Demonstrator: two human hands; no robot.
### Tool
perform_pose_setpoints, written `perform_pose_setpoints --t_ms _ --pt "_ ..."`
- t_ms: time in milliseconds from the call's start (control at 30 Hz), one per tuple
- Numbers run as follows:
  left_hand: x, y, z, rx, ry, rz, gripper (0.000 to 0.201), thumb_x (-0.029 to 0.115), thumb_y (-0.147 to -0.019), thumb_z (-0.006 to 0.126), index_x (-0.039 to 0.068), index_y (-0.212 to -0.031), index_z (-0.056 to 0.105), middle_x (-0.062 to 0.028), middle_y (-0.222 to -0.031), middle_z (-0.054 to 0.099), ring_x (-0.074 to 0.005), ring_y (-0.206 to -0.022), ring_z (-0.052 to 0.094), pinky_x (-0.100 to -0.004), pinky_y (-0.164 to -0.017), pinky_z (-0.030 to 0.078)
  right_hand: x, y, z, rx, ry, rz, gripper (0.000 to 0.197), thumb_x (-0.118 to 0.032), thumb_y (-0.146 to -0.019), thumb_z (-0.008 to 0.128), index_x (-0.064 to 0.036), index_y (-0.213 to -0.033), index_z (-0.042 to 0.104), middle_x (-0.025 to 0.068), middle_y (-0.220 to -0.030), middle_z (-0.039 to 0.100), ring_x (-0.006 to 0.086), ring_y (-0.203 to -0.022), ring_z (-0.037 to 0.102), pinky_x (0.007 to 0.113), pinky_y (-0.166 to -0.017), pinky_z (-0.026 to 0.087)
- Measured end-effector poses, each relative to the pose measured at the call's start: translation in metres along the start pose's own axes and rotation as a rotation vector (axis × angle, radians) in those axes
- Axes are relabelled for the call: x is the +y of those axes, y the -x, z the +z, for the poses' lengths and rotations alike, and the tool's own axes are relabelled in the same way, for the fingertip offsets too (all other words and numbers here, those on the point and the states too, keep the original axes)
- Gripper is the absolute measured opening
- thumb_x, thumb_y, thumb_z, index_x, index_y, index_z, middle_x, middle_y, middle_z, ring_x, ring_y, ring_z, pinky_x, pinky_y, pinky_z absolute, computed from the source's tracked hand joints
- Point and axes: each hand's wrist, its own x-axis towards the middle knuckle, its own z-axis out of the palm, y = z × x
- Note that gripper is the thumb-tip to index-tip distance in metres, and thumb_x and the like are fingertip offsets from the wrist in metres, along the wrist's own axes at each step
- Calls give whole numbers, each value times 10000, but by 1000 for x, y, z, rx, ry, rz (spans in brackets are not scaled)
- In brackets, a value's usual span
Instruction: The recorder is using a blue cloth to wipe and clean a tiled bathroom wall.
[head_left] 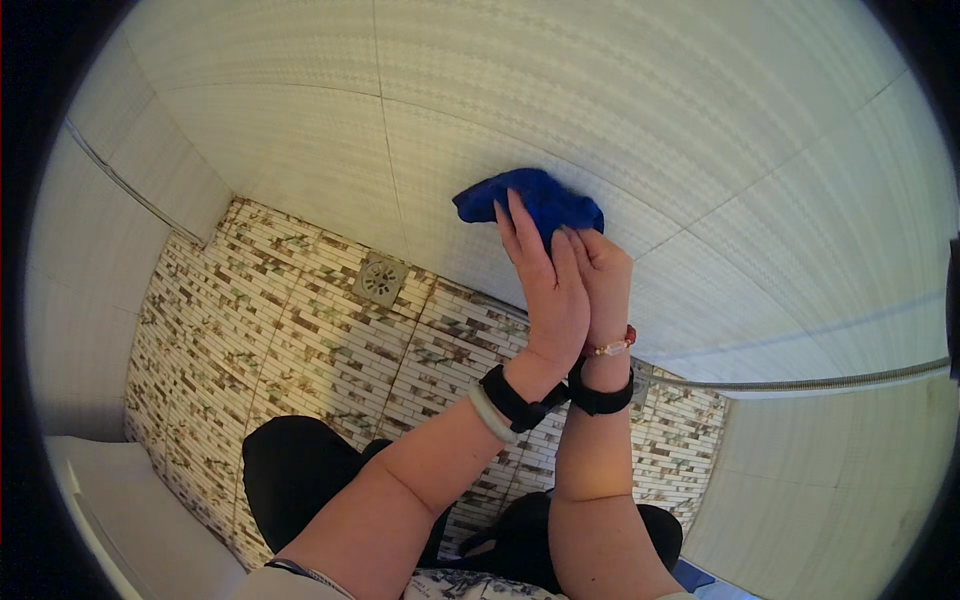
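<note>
A bunched blue cloth (535, 200) is against the pale tiled wall (480, 120), low down above the floor. My left hand (545, 280) lies on it with fingers stretched out and slightly apart, their tips over its front. Pressed alongside is my right hand (605, 275), its fingers bent and closed on the cloth's lower right part. The two hands touch along their palms and wrists. Some fingertips of the right hand are hidden.
A square metal floor drain (381, 279) sits in the mosaic-patterned floor (290, 330) near the wall. A flexible metal hose (790, 384) curves across the right side. A thin metal strip (135, 182) runs along the left. A smooth white fixture (130, 510) stands at lower left.
</note>
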Motion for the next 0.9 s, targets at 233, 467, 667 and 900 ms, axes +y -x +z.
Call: perform_pose_setpoints --t_ms 233,467,667,900 --pt "-91 15 -2 79 -92 -114 570 190 -975 324 -66 -1415 68 -275 -1477 22 -389 -1377 71 -420 -1115 109 41 5 23 -180 120 20 199 -175 -812 602 0 -720 624 207 -702 597 376 -634 577 406 -569 454" --pt "-164 32 -8 29 -65 -386 588 208 -974 319 -64 -1421 50 -249 -1492 24 -359 -1389 42 -395 -1120 108 121 22 53 -331 263 166 268 -271 -827 551 -46 -735 662 191 -759 628 391 -728 601 437 -647 482" --pt "-186 24 -40 -56 525 -925 599 185 -960 337 -16 -1442 43 -214 -1458 217 -322 -1325 264 -376 -1083 233 171 63 89 -368 286 113 243 -185 -863 525 -35 -1034 610 229 -932 619 403 -878 583 433 -727 467" --pt "-151 -9 -45 146 50 -392 745 367 -941 446 -42 -1429 60 -264 -1472 108 -351 -1362 150 -395 -1104 159 96 23 97 -424 120 -2 272 -165 -848 513 -27 -1058 617 265 -937 617 398 -834 612 433 -733 492"
